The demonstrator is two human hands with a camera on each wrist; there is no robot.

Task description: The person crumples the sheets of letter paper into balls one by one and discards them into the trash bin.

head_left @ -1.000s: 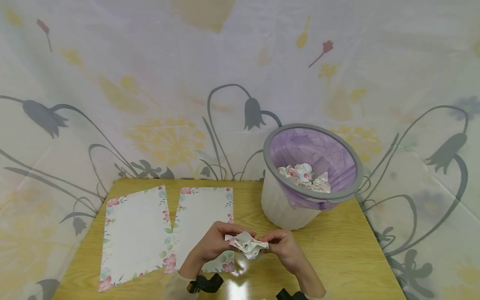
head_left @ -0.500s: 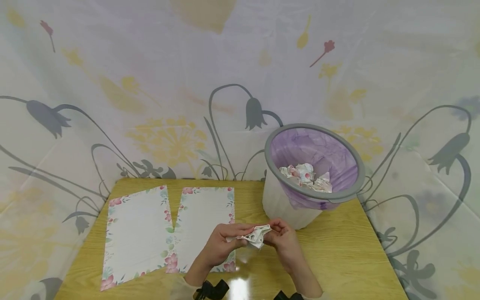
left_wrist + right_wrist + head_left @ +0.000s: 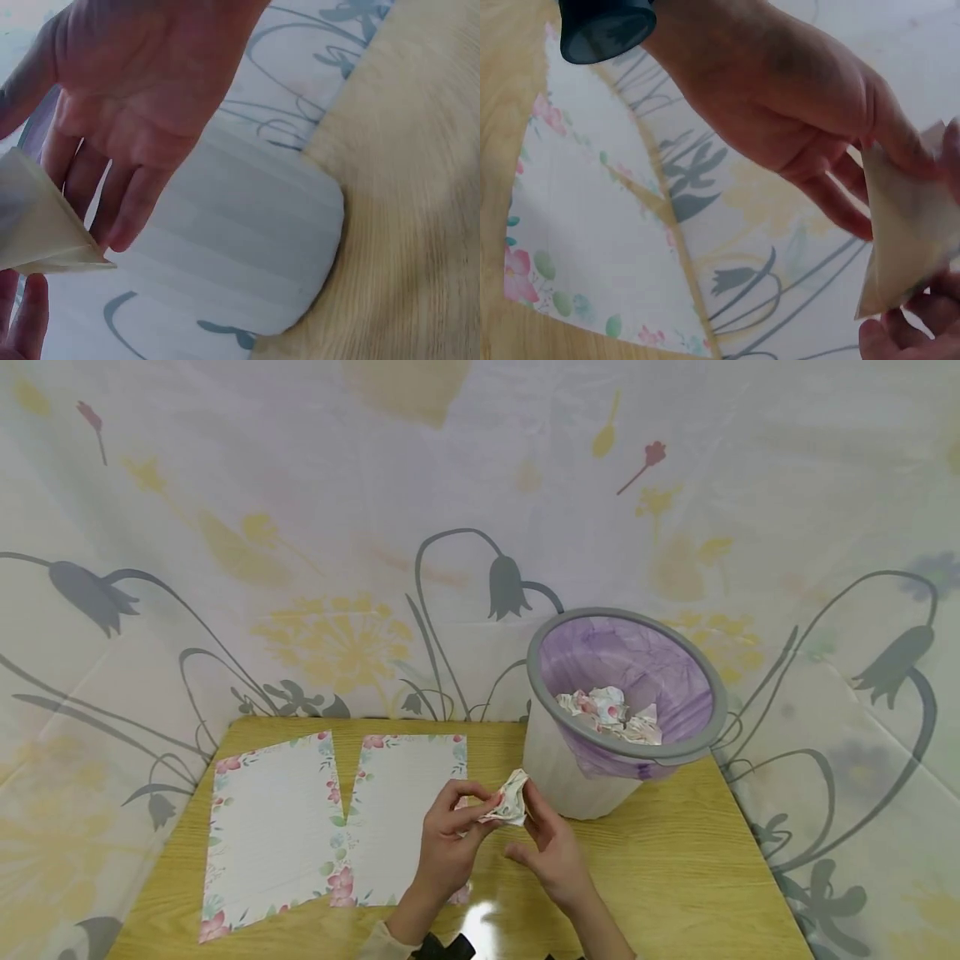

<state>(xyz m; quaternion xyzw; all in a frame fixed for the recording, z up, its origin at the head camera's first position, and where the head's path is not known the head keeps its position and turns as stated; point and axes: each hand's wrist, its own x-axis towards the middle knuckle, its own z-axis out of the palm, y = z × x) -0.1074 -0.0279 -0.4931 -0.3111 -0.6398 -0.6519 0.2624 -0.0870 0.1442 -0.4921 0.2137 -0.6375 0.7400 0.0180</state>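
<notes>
A small crumpled piece of white paper (image 3: 510, 802) with floral print is held up over the table in the head view. My left hand (image 3: 448, 839) pinches its left side between thumb and fingers. On the paper's other side, my right hand (image 3: 557, 852) touches it with extended fingers, its thumb spread away below. The left wrist view shows the right hand's palm (image 3: 142, 97) turned to the camera, fingers reaching down behind the folded paper (image 3: 45, 217). Across the right wrist view, the left hand (image 3: 802, 112) has its thumb on the paper (image 3: 907, 217).
A white waste bin (image 3: 573, 777) with grey rim and purple liner (image 3: 667, 677) stands at the back right, crumpled papers (image 3: 607, 710) inside. Two flat floral-bordered sheets (image 3: 270, 835) lie at left on the wooden table (image 3: 675, 860). A printed cloth (image 3: 480, 468) hangs behind.
Both hands have risen a little with the crumpled paper, which looks smaller and now stands more upright. My right thumb has come away from the paper.
</notes>
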